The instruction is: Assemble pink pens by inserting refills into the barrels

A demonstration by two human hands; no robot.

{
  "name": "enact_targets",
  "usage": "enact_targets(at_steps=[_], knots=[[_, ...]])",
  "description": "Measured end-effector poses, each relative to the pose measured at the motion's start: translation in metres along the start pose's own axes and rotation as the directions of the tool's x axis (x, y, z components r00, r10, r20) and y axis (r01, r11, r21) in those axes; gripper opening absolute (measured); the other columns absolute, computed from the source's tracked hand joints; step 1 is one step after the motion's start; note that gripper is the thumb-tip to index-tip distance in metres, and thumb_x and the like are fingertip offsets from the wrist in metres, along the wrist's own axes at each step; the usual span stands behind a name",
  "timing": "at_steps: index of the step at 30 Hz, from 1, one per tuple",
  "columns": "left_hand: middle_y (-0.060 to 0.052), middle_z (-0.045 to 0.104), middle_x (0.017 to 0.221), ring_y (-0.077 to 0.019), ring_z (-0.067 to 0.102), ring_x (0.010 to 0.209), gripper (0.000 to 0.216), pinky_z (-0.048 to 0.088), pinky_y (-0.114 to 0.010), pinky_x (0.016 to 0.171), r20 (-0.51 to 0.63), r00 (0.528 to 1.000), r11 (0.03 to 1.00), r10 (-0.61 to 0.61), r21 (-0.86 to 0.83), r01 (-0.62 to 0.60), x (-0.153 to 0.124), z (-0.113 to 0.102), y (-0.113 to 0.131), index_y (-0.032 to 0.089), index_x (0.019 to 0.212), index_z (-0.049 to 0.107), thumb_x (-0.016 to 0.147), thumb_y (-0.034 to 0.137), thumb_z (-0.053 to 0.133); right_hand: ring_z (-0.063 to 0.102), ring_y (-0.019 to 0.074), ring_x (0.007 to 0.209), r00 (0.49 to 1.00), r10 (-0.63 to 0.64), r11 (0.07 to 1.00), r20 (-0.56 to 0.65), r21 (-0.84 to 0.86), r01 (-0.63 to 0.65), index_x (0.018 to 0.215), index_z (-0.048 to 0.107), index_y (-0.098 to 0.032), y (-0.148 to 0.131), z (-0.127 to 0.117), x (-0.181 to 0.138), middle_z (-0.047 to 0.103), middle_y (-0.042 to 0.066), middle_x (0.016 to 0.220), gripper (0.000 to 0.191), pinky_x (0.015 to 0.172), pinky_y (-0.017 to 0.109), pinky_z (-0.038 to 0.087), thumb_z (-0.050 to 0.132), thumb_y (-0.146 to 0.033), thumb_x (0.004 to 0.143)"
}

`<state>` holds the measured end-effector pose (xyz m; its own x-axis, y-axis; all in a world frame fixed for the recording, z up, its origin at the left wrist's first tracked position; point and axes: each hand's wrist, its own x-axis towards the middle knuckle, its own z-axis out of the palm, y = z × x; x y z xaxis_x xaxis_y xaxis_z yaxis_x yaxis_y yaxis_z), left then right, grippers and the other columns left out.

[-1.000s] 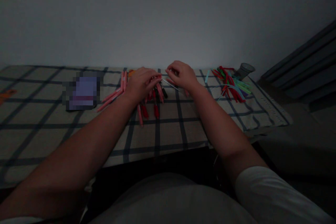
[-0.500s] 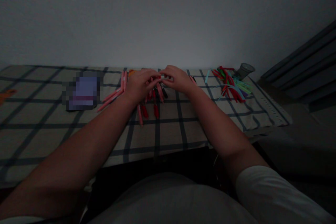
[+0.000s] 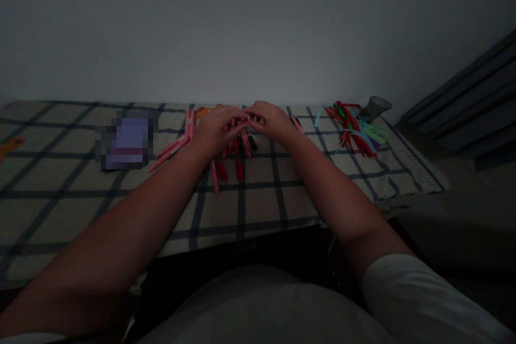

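Observation:
My left hand (image 3: 217, 128) and my right hand (image 3: 271, 121) meet fingertip to fingertip above a loose pile of pens. Both are closed in a pinch on a small pinkish bit with a pale spot, too small and dim to name. Below the fingers lie red pens (image 3: 239, 171), pink pens (image 3: 215, 176) and a black pen (image 3: 252, 142), partly covered by the left hand. More pink pens (image 3: 171, 146) rest left of that hand, two of them upright in the picture. Beyond the right wrist are another pink pen (image 3: 297, 124) and a dark one.
A blurred-out purple-blue flat object (image 3: 129, 141) lies at left on the checked cloth (image 3: 258, 201). To the right, a heap of red, green and blue strips (image 3: 357, 131) sits beside a clear cup (image 3: 375, 108). Orange pieces (image 3: 11, 147) show at far left. A wall backs the table.
Both hands stay nearly in place over the pens. The fingertips have drawn slightly closer together, covering more of the small pinkish bit between them.

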<state>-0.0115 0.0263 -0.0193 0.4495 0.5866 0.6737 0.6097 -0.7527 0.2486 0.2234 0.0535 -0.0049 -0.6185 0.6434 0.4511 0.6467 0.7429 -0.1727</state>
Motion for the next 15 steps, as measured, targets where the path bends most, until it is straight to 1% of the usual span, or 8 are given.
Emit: enact_targets(at_steps=[3, 5, 9, 15], knots=[[-0.009, 0.085, 0.124, -0.0279, 0.077, 0.116, 0.028, 0.061, -0.042, 0.106, -0.037, 0.999, 0.999, 0.031, 0.027, -0.030, -0.001, 0.004, -0.006, 0.024, 0.130, 0.083, 0.103, 0.031, 0.081, 0.069, 0.0287, 0.111, 1.000, -0.006, 1.000, -0.019, 0.006, 0.006, 0.133, 0.082, -0.017, 0.003, 0.003, -0.001, 0.081, 0.015, 0.124, 0.030, 0.101, 0.039, 0.052, 0.066, -0.022, 0.108], [-0.009, 0.084, 0.127, -0.0296, 0.076, 0.119, 0.031, 0.060, -0.045, 0.107, -0.045, 0.998, 0.998, 0.033, 0.056, -0.030, -0.001, 0.006, -0.009, 0.026, 0.133, 0.083, 0.103, 0.033, 0.082, 0.068, 0.0281, 0.108, 0.999, -0.008, 1.000, -0.036, 0.016, 0.009, 0.129, 0.082, -0.018, 0.003, 0.003, -0.001, 0.080, 0.014, 0.122, 0.027, 0.099, 0.039, 0.052, 0.067, -0.022, 0.107], [-0.011, 0.083, 0.125, -0.0298, 0.075, 0.118, 0.033, 0.059, -0.045, 0.106, -0.042, 0.997, 0.997, 0.063, 0.057, -0.061, -0.002, 0.009, -0.014, 0.024, 0.136, 0.083, 0.105, 0.036, 0.081, 0.065, 0.0262, 0.101, 0.998, -0.015, 0.998, -0.067, 0.062, 0.019, 0.121, 0.080, -0.017, 0.002, 0.001, -0.002, 0.078, 0.013, 0.117, 0.021, 0.095, 0.037, 0.049, 0.068, -0.024, 0.106], [-0.010, 0.082, 0.121, -0.0276, 0.074, 0.114, 0.024, 0.058, -0.042, 0.101, -0.040, 0.994, 0.993, 0.103, 0.059, -0.101, -0.002, 0.012, -0.018, 0.027, 0.127, 0.087, 0.108, 0.037, 0.076, 0.062, 0.0243, 0.099, 0.999, 0.022, 0.995, -0.040, 0.101, -0.018, 0.116, 0.077, -0.016, -0.003, 0.001, 0.000, 0.076, 0.011, 0.115, 0.017, 0.092, 0.034, 0.045, 0.072, -0.021, 0.101]])
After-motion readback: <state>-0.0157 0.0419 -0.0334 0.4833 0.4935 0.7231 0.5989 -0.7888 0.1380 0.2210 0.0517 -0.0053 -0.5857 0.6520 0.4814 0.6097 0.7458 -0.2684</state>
